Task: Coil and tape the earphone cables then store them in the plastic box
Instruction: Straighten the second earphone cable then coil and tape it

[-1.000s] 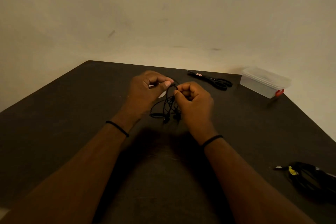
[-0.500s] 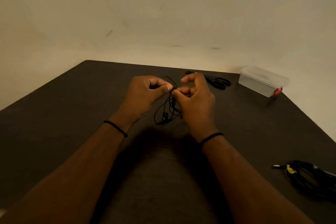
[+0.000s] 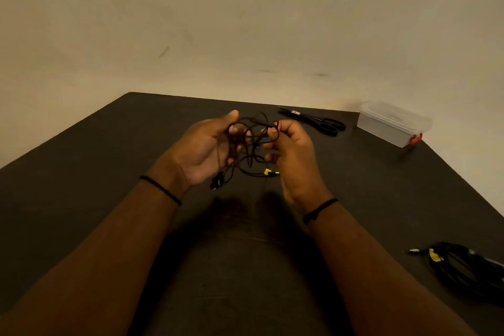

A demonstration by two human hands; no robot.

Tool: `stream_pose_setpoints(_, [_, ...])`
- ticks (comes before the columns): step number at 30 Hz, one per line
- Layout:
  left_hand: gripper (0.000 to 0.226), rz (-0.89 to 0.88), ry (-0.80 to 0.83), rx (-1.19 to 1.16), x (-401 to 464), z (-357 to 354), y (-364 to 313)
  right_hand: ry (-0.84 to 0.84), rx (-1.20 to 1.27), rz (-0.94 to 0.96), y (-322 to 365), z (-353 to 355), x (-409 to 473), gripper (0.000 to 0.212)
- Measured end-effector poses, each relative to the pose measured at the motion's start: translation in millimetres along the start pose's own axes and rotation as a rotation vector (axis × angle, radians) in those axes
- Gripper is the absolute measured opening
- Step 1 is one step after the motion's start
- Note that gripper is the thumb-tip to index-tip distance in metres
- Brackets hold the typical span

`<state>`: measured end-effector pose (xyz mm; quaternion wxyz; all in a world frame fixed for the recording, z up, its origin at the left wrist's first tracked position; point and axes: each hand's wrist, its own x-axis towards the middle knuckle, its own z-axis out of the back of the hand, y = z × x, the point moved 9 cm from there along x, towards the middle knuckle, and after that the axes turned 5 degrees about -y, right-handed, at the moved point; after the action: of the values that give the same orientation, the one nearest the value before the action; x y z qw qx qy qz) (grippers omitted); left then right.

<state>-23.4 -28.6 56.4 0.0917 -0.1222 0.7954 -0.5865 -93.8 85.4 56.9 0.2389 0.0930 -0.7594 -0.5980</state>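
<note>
A black earphone cable (image 3: 252, 144) hangs in loose loops between my two hands above the dark table (image 3: 109, 172). My left hand (image 3: 207, 148) is turned palm up with its fingers spread, and the loops run over those fingers. My right hand (image 3: 290, 150) pinches the cable near the top between thumb and forefinger. The earbuds (image 3: 217, 181) dangle below my left palm. A yellow-marked plug (image 3: 270, 172) hangs by my right hand. The clear plastic box (image 3: 392, 123) with a red latch stands closed at the far right.
Black scissors (image 3: 316, 120) lie near the table's far edge, left of the box. A second coiled black cable with a yellow tag (image 3: 463, 267) lies at the near right edge. A plain wall rises behind the table.
My left hand has opened and turned palm up, with the loops now draped over its fingers. Both hands have lifted slightly and the cable has spread wider.
</note>
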Motion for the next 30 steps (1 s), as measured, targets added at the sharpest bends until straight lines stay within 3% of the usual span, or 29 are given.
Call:
stream_pose_setpoints(2, [0.049, 0.049, 0.056, 0.185, -0.9, -8.1, 10.4, -0.006, 0.105, -0.063, -2.5, 0.3, -2.1, 0.018])
stream_pose_setpoints(4, [0.048, -0.009, -0.014, 0.243, 0.8, -4.5, 6.2, 0.015, 0.178, -0.095, -3.2, -0.7, -2.9, 0.021])
stream_pose_setpoints(8, [0.032, -0.162, -0.240, -0.125, 2.6, 29.2, -16.6, 0.187, 0.321, -0.111, 1.8, -6.3, -0.4, 0.019])
stream_pose_setpoints(12, [0.029, -0.112, -0.086, -0.405, 4.0, 23.8, -17.7, 0.354, 0.600, -0.206, 2.9, -13.7, -3.8, 0.005])
stream_pose_setpoints(16, [0.040, -0.105, 0.036, -0.405, 2.4, 10.5, -16.2, 0.284, 0.748, -0.230, -2.7, -0.1, 5.9, 0.026])
stream_pose_setpoints(19, [0.042, -0.113, 0.097, -0.363, 0.5, 7.5, -17.9, 0.300, 0.734, -0.195, 2.0, 6.8, 9.0, 0.022])
stream_pose_setpoints(21, [0.041, -0.076, 0.134, -0.221, -2.1, 7.5, -15.8, 0.297, 0.612, -0.167, 5.5, 11.0, 10.3, 0.017])
stream_pose_setpoints(24, [0.035, -0.061, 0.196, -0.032, -8.4, 4.7, -11.2, 0.212, 0.025, -0.047, 4.0, 21.2, 10.3, 0.047])
stream_pose_setpoints(26, [0.025, -0.197, 0.250, -0.191, -11.1, 2.8, -25.7, 0.191, -0.319, 0.041, 2.6, 21.3, 8.2, 0.059])
stream_pose_setpoints(28, [0.017, -0.335, 0.275, -0.387, -15.4, 10.5, -45.0, 0.164, -0.457, 0.061, -2.3, 24.4, 10.4, 0.058])
stream_pose_setpoints(30, [0.015, -0.392, 0.258, -0.426, -16.7, 20.6, -53.6, 0.044, -0.496, 0.029, -7.7, 37.9, 18.2, 0.056])
